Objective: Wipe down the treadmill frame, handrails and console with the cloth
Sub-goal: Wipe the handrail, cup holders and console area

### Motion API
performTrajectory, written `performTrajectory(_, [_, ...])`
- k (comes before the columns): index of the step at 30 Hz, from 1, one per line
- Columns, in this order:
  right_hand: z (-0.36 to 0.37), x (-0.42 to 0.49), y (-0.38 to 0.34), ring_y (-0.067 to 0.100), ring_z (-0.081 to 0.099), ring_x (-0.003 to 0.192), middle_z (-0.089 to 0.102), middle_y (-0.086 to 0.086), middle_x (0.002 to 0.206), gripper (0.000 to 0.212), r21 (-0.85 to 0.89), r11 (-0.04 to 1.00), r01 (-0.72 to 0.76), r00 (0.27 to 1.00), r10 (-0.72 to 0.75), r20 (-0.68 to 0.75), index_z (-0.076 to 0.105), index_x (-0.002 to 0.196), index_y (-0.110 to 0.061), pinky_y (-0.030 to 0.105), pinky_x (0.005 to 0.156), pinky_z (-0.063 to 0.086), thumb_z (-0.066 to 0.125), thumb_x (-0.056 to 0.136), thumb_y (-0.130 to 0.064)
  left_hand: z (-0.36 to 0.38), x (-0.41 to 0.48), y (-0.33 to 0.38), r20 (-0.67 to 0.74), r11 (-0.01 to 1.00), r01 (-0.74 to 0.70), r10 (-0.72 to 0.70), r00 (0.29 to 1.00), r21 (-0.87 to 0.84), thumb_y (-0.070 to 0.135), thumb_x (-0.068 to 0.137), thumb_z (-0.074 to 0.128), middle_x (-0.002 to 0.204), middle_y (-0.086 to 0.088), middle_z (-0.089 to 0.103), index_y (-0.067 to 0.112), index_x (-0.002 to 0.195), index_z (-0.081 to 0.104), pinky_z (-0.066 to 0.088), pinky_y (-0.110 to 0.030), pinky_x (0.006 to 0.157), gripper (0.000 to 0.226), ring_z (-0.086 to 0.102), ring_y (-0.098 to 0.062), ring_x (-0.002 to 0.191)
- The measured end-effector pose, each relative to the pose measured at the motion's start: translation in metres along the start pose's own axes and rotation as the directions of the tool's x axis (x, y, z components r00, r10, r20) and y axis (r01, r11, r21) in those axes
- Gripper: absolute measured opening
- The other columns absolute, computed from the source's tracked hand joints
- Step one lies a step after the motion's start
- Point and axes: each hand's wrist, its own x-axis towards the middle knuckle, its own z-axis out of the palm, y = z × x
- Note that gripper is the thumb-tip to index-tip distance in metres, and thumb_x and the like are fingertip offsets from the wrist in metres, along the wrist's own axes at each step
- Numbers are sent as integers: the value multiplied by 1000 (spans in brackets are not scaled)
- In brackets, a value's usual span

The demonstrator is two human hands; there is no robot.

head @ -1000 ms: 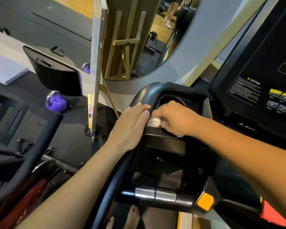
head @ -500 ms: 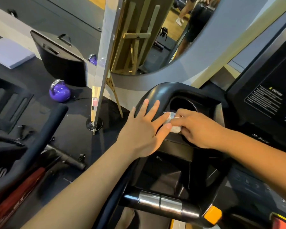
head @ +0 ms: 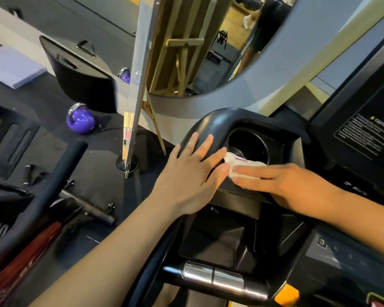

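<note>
Right hand flatter on cloth

The dark rubber floor carries a purple kettlebell with a shiny handle. Near it stands the round base of a mirror stand. A white flat block lies at the far left, and a black box stands behind the kettlebell.

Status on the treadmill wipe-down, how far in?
Nothing visibly finished; a wiped surface looks no different here. In hand: the right hand presses the white cloth with straight fingers at the cup holder rim on the console's left tray, while the left hand rests flat on the black frame corner. Seemingly left: the silver-grip handrail and console panel.
</note>
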Motion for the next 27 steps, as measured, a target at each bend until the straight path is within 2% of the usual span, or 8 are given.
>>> performTrajectory(4, [3, 47, -20, 28, 68, 82, 58, -11, 135, 58, -23, 999, 40, 995, -42, -92, 58, 131, -25, 31, 62, 52, 56, 82, 5, -2, -3, 1, -33, 996, -7, 4, 999, -87, 63, 91, -4, 165, 9, 8, 41, 153, 21, -2, -43, 122, 71, -11, -10, 151])
performTrajectory(8, [5, 16, -8, 25, 64, 112, 55, -7, 140, 63, 45, 992, -118, 992, 120, -43, 61, 129, -31, 41, 84, 57, 70, 78, 4, -4, -4, -1, -43, 989, 0, -6, 999, -146, 64, 89, -6, 164, 12, 11, 41, 152, 24, -2, -39, 122, 74, -8, -7, 150])
performTrajectory(11, [-5, 4, -2, 28, 65, 105, 51, -5, 142, 52, 31, 970, -241, 970, 239, 52, 56, 131, -40, 37, 83, 55, 56, 88, -11, -3, -4, -2, -56, 989, 9, -17, 998, -145, 64, 89, -6, 163, 13, 13, 41, 153, 25, 1, -41, 123, 74, -7, -7, 151])
performTrajectory(13, [-7, 19, -6, 26, 64, 95, 59, -1, 125, 47, 84, 965, -248, 965, 239, 103, 57, 128, -39, 40, 78, 54, 38, 87, -24, -3, -3, -1, -51, 993, 8, -14, 999, -122, 63, 89, -6, 164, 12, 12, 41, 153, 24, 1, -42, 123, 74, -7, -8, 151])
performTrajectory(16, [1, 51, -16, 22, 64, 93, 69, -2, 104, 56, 206, 961, -184, 982, 186, 10, 70, 113, -27, 34, 78, 51, 27, 77, -26, -3, -3, 0, -71, 992, 2, -11, 997, -129, 62, 90, -4, 163, 12, 16, 40, 152, 26, 2, -41, 122, 72, -4, -9, 151])
performTrajectory(20, [12, 56, -24, 20, 64, 100, 69, -2, 110, 42, 266, 951, -157, 975, 191, -109, 72, 110, -19, 39, 84, 52, 40, 84, -12, -1, -3, -1, -102, 971, -3, -22, 995, -239, 63, 91, 1, 161, 12, 22, 38, 152, 27, 4, -40, 123, 71, 1, -5, 150])
performTrajectory(23, [3, 42, -8, 15, 62, 95, 66, -8, 106, 42, 262, 943, -207, 978, 210, 20, 72, 107, -28, 39, 82, 52, 56, 81, 1, -4, -8, -3, -98, 963, 4, -32, 995, -271, 62, 91, 1, 161, 13, 24, 36, 153, 28, 4, -38, 123, 72, 4, -3, 150])
performTrajectory(27, [-7, 23, 12, 16, 65, 85, 64, -13, 94, 35, 189, 914, -359, 926, 324, 193, 66, 92, -40, 38, 78, 55, 62, 75, -11, -9, -11, -2, -94, 933, 42, -80, 992, -357, 50, 95, 7, 156, 19, 24, 30, 153, 30, 6, -34, 122, 66, 8, 1, 146])
